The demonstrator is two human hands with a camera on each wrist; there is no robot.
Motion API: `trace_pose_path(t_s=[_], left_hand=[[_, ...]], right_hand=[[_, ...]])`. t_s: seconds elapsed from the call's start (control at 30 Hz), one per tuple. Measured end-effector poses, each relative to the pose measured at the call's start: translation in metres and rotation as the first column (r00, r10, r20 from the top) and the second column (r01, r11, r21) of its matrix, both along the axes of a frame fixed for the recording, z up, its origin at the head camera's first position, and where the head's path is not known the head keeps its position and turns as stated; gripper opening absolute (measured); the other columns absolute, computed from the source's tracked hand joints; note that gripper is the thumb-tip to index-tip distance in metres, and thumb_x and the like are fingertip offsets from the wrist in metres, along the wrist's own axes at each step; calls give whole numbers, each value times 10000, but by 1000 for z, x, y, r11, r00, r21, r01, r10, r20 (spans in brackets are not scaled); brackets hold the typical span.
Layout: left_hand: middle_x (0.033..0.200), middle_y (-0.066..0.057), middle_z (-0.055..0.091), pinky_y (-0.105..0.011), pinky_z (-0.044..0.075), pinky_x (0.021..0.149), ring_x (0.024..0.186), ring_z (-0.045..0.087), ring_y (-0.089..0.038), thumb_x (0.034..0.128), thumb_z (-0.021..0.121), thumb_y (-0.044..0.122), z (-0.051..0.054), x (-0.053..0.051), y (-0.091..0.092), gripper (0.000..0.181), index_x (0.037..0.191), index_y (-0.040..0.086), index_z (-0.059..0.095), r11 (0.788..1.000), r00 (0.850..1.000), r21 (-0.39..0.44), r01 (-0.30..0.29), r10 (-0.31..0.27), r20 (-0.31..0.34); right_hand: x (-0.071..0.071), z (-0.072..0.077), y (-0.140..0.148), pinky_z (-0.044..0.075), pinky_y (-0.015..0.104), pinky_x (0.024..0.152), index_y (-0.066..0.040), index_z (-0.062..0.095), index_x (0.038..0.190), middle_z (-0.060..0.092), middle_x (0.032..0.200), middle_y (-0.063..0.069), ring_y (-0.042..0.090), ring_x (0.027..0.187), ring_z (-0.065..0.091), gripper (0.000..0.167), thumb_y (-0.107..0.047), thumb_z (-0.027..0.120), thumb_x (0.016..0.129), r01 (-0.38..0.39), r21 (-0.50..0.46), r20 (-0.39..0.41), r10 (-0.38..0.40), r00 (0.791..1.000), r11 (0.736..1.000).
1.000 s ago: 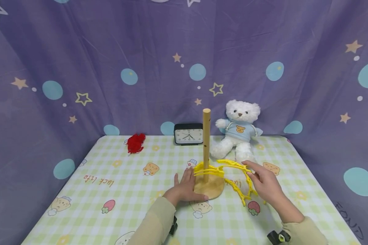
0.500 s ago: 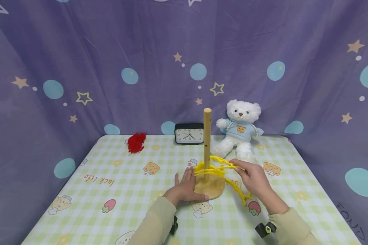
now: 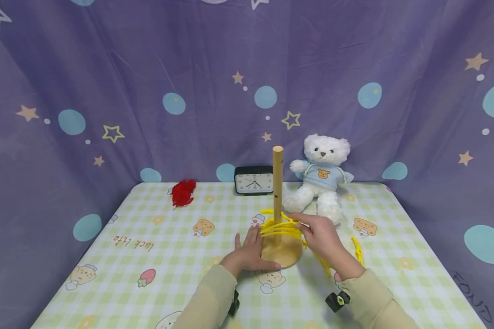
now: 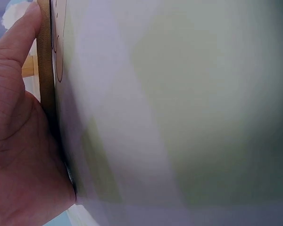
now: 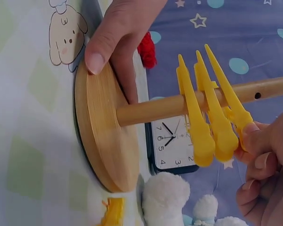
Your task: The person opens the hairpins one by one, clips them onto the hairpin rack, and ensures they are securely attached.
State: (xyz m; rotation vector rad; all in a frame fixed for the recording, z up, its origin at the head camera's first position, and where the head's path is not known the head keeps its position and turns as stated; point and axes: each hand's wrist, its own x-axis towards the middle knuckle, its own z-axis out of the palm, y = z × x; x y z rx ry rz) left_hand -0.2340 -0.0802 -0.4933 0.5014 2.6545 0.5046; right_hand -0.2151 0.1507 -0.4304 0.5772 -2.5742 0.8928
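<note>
Post, two hands, perhaps five yellow pieces

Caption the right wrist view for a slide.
Right hand pinching a yellow piece at a wooden post, left hand resting on the round base.

Straight beyond the fingers hangs a purple curtain, long folds running down it, filling the whole backdrop! High above the fingers come blue ovals, peach stars and yellow outlined stars, and look, dark lettering low on the fabric, far out to their right! Beneath the fingers spreads a table dressed in green-and-white checks, cartoon prints scattered to their left and right, rounded corners well past them, and soft, even light falling over it all
</note>
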Motion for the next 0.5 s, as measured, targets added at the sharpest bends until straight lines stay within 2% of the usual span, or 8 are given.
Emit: trace_pose_path(t_s=[0.07, 0.13, 0.23, 0.37, 0.5], left_hand=[[1630, -98, -95, -579, -155, 1109, 1485, -116, -235, 695, 602, 822, -3, -1, 0, 1212, 1538, 28, 244, 1000, 1000, 3, -2, 2, -5], [1632, -100, -80, -586, -150, 1108, 1486, -104, -242, 695, 607, 818, -6, -2, 1, 1199, 1532, 30, 267, 1000, 1000, 7, -3, 3, -13], [1632, -92, -89, -586, -152, 1107, 1486, -107, -234, 700, 591, 826, -10, -3, 1, 1203, 1542, 41, 243, 1000, 1000, 1, 1, -1, -18], [1627, -86, -122, -578, -161, 1107, 1482, -129, -224, 697, 585, 833, -8, -2, 1, 1239, 1557, 41, 172, 1000, 1000, -2, -4, 4, -2], [1623, -96, -131, -572, -158, 1111, 1481, -131, -230, 693, 575, 843, -5, -1, 1, 1282, 1560, 29, 99, 1000, 1000, -9, -7, 7, 0]], right_hand=[[-1, -1, -2, 543, 359, 703, -143, 733, 1161, 719, 1123, 20, 192, 799, 677, 303, -34, 705, 880, -16, 7, -3, 16, 1000, 1000], [-1, -1, -4, 549, 391, 787, -135, 731, 1161, 717, 1127, 25, 220, 936, 688, 309, -26, 709, 873, -26, 11, 3, 26, 1000, 1000], [0, -1, -4, 548, 401, 812, -123, 720, 1180, 708, 1151, 36, 228, 990, 676, 311, -30, 699, 885, -34, 3, 62, 33, 998, 999], [0, 0, -2, 530, 319, 690, -100, 686, 1227, 679, 1210, 63, 151, 798, 621, 317, -47, 666, 915, -45, -8, 168, 45, 985, 999], [0, -2, -1, 477, 270, 622, -88, 653, 1254, 656, 1228, 86, 98, 675, 509, 331, -40, 647, 926, -73, -36, 225, 79, 971, 997]])
